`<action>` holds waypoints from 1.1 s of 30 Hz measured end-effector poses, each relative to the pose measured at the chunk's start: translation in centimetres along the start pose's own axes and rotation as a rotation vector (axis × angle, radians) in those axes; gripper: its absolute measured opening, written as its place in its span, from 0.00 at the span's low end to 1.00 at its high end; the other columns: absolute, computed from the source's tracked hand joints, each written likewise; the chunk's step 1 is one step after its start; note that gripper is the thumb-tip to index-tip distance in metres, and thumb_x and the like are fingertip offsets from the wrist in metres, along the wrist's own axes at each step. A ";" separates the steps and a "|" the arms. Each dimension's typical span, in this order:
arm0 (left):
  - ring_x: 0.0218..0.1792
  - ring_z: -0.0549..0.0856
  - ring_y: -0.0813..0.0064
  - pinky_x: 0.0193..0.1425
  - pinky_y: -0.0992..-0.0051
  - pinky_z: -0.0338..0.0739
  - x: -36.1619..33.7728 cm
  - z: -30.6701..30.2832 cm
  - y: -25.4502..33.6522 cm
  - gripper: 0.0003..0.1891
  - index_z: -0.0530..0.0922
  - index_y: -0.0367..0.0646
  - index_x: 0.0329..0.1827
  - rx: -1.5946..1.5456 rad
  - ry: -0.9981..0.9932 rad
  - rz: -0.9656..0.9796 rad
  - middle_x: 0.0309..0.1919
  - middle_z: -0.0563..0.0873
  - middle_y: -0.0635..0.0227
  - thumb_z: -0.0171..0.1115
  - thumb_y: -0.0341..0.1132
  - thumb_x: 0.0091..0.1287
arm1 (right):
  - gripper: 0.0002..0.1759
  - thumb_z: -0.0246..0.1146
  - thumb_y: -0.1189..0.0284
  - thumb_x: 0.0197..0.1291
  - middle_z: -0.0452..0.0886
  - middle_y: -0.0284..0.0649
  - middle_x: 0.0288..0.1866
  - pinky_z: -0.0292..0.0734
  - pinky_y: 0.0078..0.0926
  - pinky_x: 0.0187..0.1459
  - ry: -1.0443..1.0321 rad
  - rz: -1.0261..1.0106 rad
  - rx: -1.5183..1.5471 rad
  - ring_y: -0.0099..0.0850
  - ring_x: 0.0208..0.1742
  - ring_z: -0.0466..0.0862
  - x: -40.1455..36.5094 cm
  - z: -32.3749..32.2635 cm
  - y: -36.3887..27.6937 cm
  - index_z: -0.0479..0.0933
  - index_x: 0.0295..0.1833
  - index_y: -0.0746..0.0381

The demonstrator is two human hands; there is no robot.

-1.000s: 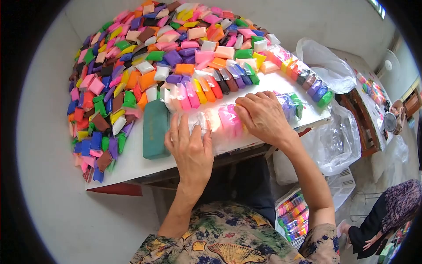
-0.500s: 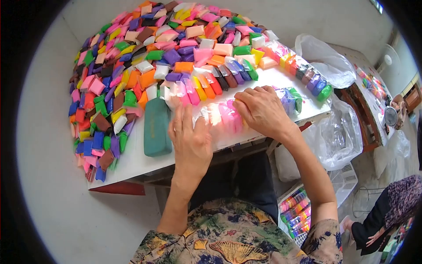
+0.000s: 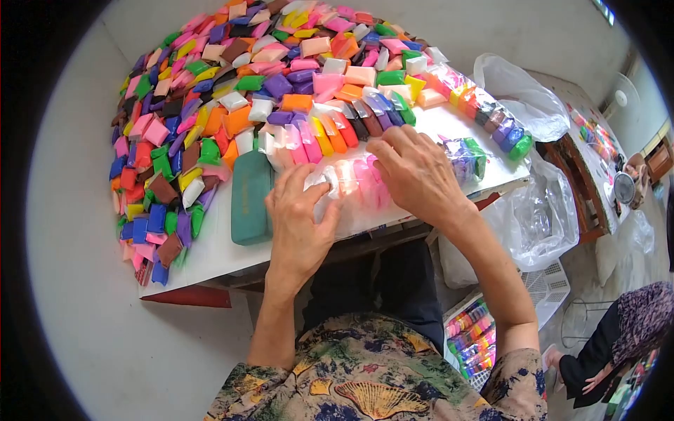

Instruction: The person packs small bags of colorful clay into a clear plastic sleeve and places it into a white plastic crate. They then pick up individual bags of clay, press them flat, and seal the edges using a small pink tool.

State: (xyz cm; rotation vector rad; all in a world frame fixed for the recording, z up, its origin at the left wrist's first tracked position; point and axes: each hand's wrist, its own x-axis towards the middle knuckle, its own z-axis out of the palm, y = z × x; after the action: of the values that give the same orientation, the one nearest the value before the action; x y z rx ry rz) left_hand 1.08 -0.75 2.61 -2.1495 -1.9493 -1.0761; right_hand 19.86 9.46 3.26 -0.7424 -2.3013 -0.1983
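A clear plastic bag (image 3: 358,186) with a row of small coloured packets inside lies along the table's near edge. White and pink packets show through it between my hands, blue and green ones at its right end. My left hand (image 3: 298,214) is curled at the bag's left end, thumb and forefinger around the white part. Over the bag's middle, my right hand (image 3: 421,175) grips it from above with bent fingers, hiding the packets beneath. A teal oblong case (image 3: 250,203) sits just left of my left hand. Behind the bag runs a second row of packets (image 3: 337,133), standing side by side.
A large heap of coloured packets (image 3: 210,105) covers the back and left of the white table (image 3: 210,270). Another filled bag (image 3: 484,112) lies at right. Clear plastic bags (image 3: 533,210) hang beyond the edge. A basket of filled bags (image 3: 474,337) is below; a person (image 3: 618,344) is at lower right.
My left hand has shifted slightly down, its fingers now more curled around the bag's left end. My right hand has lifted and turned a little at the bag's middle.
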 end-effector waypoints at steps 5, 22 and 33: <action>0.71 0.71 0.53 0.75 0.59 0.60 -0.2 0.5 -0.7 0.14 0.85 0.35 0.50 -0.014 0.029 0.035 0.64 0.79 0.54 0.60 0.29 0.64 | 0.14 0.63 0.78 0.53 0.82 0.41 0.42 0.75 0.39 0.52 0.002 -0.034 0.164 0.40 0.48 0.81 -0.5 -0.5 -0.3 0.79 0.47 0.62; 0.66 0.75 0.58 0.70 0.61 0.63 0.7 -0.2 -2.2 0.12 0.87 0.39 0.48 -0.157 0.016 0.115 0.60 0.82 0.59 0.67 0.29 0.62 | 0.28 0.72 0.76 0.47 0.78 0.40 0.62 0.71 0.43 0.64 -0.098 -0.093 0.438 0.44 0.66 0.77 -0.2 -0.2 -0.8 0.76 0.57 0.59; 0.62 0.78 0.54 0.68 0.62 0.69 0.6 0.8 -1.6 0.17 0.84 0.36 0.53 -0.036 0.062 0.104 0.59 0.83 0.56 0.66 0.26 0.59 | 0.24 0.70 0.74 0.51 0.80 0.42 0.58 0.73 0.42 0.62 -0.091 -0.070 0.458 0.43 0.62 0.79 -0.2 0.4 -0.8 0.77 0.56 0.60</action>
State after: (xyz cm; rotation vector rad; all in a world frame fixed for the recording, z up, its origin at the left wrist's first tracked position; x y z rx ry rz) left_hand 0.03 0.50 1.67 -2.1808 -1.7847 -1.1544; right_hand 19.29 8.88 2.87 -0.4425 -2.3346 0.3290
